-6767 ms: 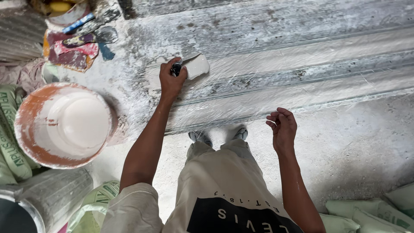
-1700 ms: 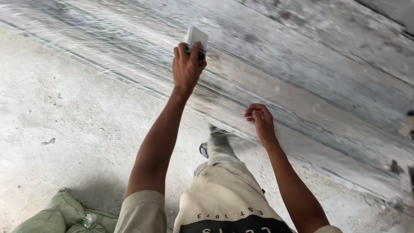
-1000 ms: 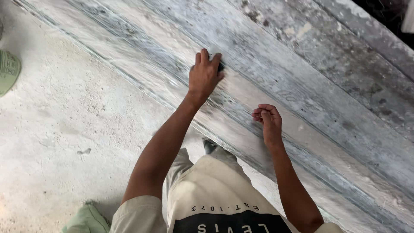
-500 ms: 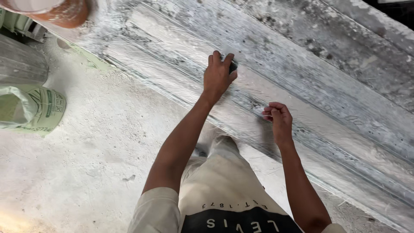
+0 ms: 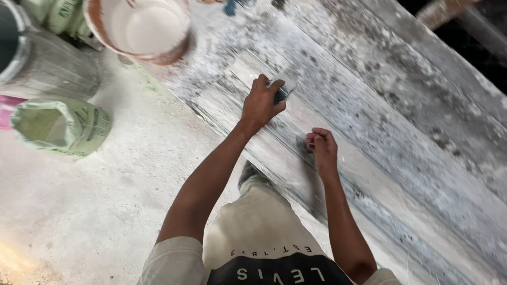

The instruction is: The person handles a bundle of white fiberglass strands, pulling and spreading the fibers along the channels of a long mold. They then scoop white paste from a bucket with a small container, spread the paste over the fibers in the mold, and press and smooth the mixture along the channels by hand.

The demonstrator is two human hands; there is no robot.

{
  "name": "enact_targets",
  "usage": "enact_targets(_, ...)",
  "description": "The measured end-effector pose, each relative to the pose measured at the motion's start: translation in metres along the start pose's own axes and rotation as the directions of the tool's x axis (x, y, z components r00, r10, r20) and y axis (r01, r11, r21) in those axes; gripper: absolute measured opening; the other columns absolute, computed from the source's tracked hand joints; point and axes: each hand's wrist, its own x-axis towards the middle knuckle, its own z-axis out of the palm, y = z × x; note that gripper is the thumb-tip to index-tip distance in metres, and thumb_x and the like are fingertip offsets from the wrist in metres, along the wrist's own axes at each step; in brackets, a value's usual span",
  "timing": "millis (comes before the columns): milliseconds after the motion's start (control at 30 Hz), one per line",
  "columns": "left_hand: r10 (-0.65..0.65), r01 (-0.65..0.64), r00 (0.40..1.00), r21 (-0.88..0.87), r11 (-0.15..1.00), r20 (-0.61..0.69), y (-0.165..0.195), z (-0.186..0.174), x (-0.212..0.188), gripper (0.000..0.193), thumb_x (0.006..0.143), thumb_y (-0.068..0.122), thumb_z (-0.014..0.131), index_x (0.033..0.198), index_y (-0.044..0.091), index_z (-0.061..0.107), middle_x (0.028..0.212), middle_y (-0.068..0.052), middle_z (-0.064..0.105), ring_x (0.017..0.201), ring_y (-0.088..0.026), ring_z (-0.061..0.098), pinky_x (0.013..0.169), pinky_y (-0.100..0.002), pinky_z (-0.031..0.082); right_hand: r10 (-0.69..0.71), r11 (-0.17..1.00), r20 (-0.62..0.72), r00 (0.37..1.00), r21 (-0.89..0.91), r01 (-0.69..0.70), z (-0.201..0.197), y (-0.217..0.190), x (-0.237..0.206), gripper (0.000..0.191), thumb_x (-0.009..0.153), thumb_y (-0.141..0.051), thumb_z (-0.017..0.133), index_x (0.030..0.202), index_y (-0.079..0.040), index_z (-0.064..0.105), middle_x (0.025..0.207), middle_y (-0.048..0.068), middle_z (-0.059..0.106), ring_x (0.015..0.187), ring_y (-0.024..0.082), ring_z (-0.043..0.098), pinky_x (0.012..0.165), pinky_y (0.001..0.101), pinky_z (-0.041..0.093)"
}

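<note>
My left hand (image 5: 260, 103) grips a small putty knife (image 5: 281, 93) with a dark handle and presses its whitened blade flat on a long grey-white moulded panel (image 5: 401, 132). The panel runs diagonally from upper left to lower right and is streaked with white filler. My right hand (image 5: 321, 146) rests on a ridge of the panel a little to the right and nearer to me. Its fingers are curled in and hold nothing. My knee in pale trousers shows below, between the two arms.
An orange-rimmed bucket (image 5: 141, 27) of white paste stands at the panel's upper-left end. Left of it are a grey drum (image 5: 45, 66), a rolled-down green sack (image 5: 60, 126) and a pink object (image 5: 7, 108) at the frame edge. Dusty concrete floor (image 5: 95, 211) lies to the left.
The view has swung left, bringing the bucket, drum and sack fully into sight. My left hand has slid the knife along the panel toward the bucket, and my right hand has followed.
</note>
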Motion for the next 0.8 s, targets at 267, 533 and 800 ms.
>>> enact_targets(267, -0.27, 0.193, 0.925, -0.282, 0.94, -0.266, -0.097, -0.111, 0.015, 0.057, 0.087, 0.019, 0.084, 0.14, 0.014, 0.062, 0.136, -0.021, 0.051, 0.114, -0.033, 0.063, 0.1, -0.04, 0.056, -0.01, 0.991, 0.25, 0.968, -0.13, 0.044, 0.077, -0.01, 0.074, 0.025, 0.108, -0.012, 0.049, 0.13, -0.004, 0.057, 0.11, 0.005, 0.07, 0.096, 0.012, 0.065, 0.086, 0.0281, 0.053)
enact_targets(533, -0.224, 0.274, 0.904, 0.091, 0.957, -0.365, -0.223, -0.207, 0.023, 0.057, 0.087, 0.014, 0.085, 0.14, 0.008, 0.063, 0.139, -0.027, 0.05, 0.12, -0.042, 0.058, 0.102, -0.047, 0.051, 0.018, 0.979, 0.177, 0.984, -0.203, 0.019, 0.103, -0.03, 0.091, 0.024, 0.109, -0.011, 0.047, 0.128, -0.003, 0.059, 0.11, 0.005, 0.07, 0.098, 0.014, 0.067, 0.086, 0.0296, 0.054)
enact_targets(800, -0.064, 0.042, 0.997, 0.476, 0.878, 0.031, -0.286, -0.179, 0.047, 0.041, 0.091, 0.009, 0.07, 0.131, 0.02, 0.068, 0.143, -0.016, 0.054, 0.127, -0.043, 0.055, 0.096, -0.05, 0.054, 0.016, 0.978, -0.038, 0.999, -0.209, -0.024, 0.171, -0.031, 0.031, 0.024, 0.109, -0.013, 0.048, 0.128, -0.003, 0.058, 0.111, 0.006, 0.069, 0.1, 0.015, 0.067, 0.087, 0.0313, 0.055)
